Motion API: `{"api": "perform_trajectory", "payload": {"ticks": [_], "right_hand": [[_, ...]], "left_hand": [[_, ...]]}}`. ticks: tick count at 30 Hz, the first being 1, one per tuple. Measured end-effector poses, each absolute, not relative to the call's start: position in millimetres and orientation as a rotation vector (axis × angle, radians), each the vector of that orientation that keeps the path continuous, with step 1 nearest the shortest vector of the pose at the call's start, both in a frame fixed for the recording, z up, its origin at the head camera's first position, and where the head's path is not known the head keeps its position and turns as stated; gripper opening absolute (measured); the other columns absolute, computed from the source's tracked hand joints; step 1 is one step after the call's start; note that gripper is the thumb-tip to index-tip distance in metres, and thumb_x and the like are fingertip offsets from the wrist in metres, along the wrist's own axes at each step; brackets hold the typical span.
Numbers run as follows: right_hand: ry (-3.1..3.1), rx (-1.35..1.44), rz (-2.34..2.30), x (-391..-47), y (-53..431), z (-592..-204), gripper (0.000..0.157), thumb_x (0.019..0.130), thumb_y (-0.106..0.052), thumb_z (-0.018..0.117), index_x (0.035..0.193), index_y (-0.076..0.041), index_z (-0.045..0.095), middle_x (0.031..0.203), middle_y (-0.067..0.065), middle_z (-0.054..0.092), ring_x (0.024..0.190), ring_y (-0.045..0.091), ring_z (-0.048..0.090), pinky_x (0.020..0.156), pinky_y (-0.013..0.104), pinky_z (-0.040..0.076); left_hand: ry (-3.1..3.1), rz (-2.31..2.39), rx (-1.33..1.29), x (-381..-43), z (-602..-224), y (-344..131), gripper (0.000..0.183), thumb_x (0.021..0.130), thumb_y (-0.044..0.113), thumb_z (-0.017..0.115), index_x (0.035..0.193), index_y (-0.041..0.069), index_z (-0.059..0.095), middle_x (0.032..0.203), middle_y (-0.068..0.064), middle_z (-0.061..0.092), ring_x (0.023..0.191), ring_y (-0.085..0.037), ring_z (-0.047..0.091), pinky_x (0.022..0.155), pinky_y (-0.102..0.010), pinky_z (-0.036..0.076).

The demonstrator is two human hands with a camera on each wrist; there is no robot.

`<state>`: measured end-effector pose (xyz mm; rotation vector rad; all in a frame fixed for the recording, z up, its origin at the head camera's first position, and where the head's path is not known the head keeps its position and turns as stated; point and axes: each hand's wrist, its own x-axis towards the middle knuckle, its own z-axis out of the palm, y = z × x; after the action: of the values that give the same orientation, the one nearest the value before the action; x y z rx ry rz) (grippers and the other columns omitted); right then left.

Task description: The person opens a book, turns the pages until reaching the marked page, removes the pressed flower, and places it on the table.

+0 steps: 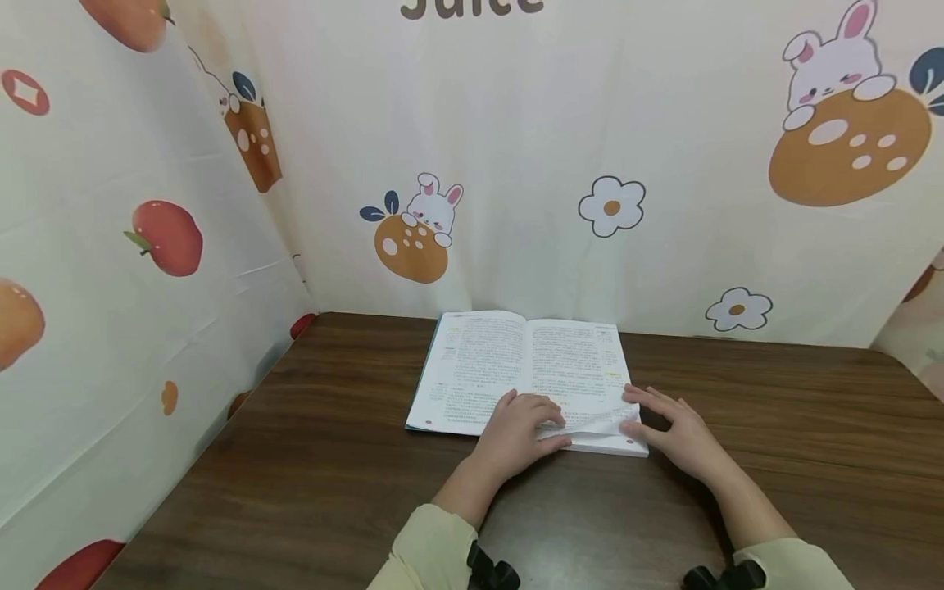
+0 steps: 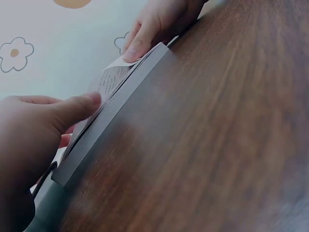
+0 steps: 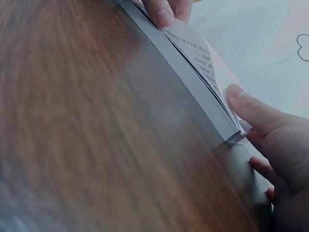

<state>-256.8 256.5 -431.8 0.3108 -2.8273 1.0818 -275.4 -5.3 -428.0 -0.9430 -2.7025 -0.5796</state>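
An open book (image 1: 487, 369) with printed text lies on the brown table, its spine pointing away from me. Across the lower part near the middle fold rests my left hand (image 1: 519, 430), fingers bent loosely over the paper and thumb along the bottom edge. My right hand (image 1: 682, 434) is at the lower right corner, with a page (image 1: 601, 422) between thumb and fingers. That page bows up between both hands, and its raised flap (image 3: 217, 65) shows in the right wrist view. In the left wrist view, the left thumb (image 2: 89, 101) touches the printed paper.
The wooden table (image 1: 295, 475) extends to both sides of the book and toward me. Behind it hangs a pale curtain (image 1: 516, 164) printed with rabbits, fruit and flowers, and another printed panel (image 1: 88, 188) stands on the left. Dark straps (image 1: 494, 569) circle the sleeves.
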Motion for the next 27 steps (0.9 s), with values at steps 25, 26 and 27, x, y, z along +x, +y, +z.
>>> {"api": "perform_trajectory", "payload": {"ticks": [25,26,27], "right_hand": [[-2.795,0.220,1.203,-252.3,255.2,-430.5,0.056,0.100,-0.038,0.035,0.141,0.000,0.033,0.141,0.028,0.032,0.129,0.050,0.023,0.105,0.061,0.001],[-2.804,0.224,1.184,-252.7,255.4,-430.8,0.057,0.099,-0.038,0.039,0.141,0.000,0.034,0.140,0.028,0.033,0.129,0.050,0.024,0.105,0.061,0.002],[-2.811,0.233,1.167,-253.1,255.7,-431.4,0.058,0.097,-0.038,0.043,0.141,-0.001,0.035,0.140,0.028,0.033,0.129,0.049,0.024,0.105,0.061,0.002]], "left_hand": [[-2.605,-0.676,-0.898,-273.6,-426.0,-4.7,0.013,0.088,0.029,0.063,0.090,0.020,0.072,0.099,0.011,0.067,0.101,-0.006,0.057,0.100,-0.040,0.036],[-2.600,-0.688,-0.895,-273.5,-425.8,-4.8,0.013,0.088,0.029,0.063,0.089,0.020,0.072,0.097,0.011,0.067,0.099,-0.005,0.058,0.099,-0.040,0.036],[-2.596,-0.701,-0.892,-273.9,-426.0,-4.9,0.012,0.088,0.028,0.063,0.088,0.019,0.072,0.096,0.011,0.067,0.098,-0.005,0.058,0.099,-0.039,0.037]]}}
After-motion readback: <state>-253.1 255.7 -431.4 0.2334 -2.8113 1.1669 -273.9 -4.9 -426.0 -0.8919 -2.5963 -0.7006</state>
